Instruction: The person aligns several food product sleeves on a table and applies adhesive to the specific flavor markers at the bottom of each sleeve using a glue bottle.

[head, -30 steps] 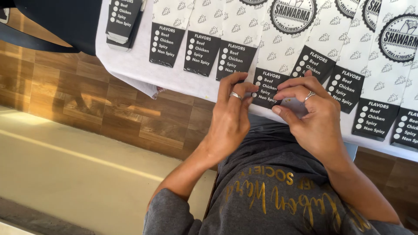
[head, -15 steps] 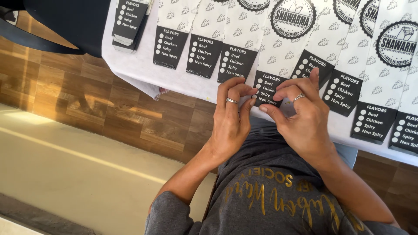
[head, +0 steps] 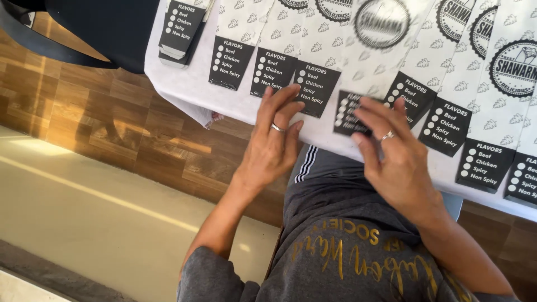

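The person's left hand [head: 274, 148] is lying flat with its fingers spread, a silver ring on one finger, the fingertips resting on the white cloth-covered table edge [head: 184, 89] just below the black lower end of a white patterned paper sleeve [head: 316, 86]; it is gripping nothing. The right hand [head: 397, 162], also ringed, is hovering open with its fingers fanned over the next white paper sleeve with a black printed end [head: 349, 112], its fingertips covering part of that black panel; the motion blur is making it impossible to tell whether the fingers are pressing on the paper or just above it. That sleeve is lying in the middle of a long overlapping row of matching white-and-black paper sleeves [head: 447, 120], which is running along the near edge of the table from left to right, each one overlapping its neighbour. At the far left end a small stack of black flat sleeves [head: 179, 28] is sitting apart from the row, beside a dark bag [head: 100, 31] hanging off the table. Below the table the person's grey sweatshirt with gold lettering [head: 347, 257] and grey striped trousers [head: 330, 173] are showing above a wood-patterned floor [head: 89, 123].
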